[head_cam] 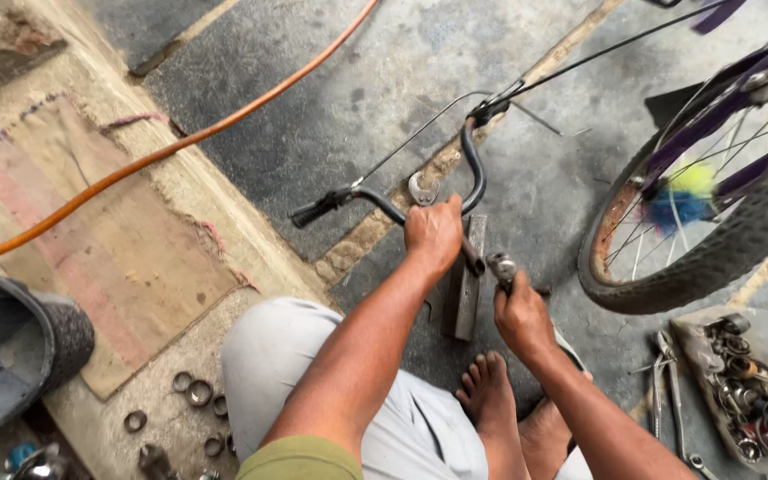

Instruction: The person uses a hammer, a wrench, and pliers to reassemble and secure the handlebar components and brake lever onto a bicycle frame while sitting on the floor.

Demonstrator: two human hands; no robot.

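My left hand (434, 233) grips the middle of a black bicycle handlebar (473, 169), held low over the concrete floor. The bar's stem end rests on a flat metal block (468, 284) below my fist. My right hand (521, 313) is closed on the handle of a hammer whose steel head (501, 267) sits right beside the stem. A brake lever and thin cables (420, 133) hang off the bar. A grip (313, 212) covers its left end. My bare feet (491, 396) are just below the block.
A bicycle wheel with purple frame (704, 196) stands at right. A tray of bearings and rings (753, 391) and pliers (664, 373) lie lower right. An orange hose (180, 142) crosses the floor. A dark bucket (11, 347), loose rings (193, 391) and a spanner (421, 190) lie nearby.
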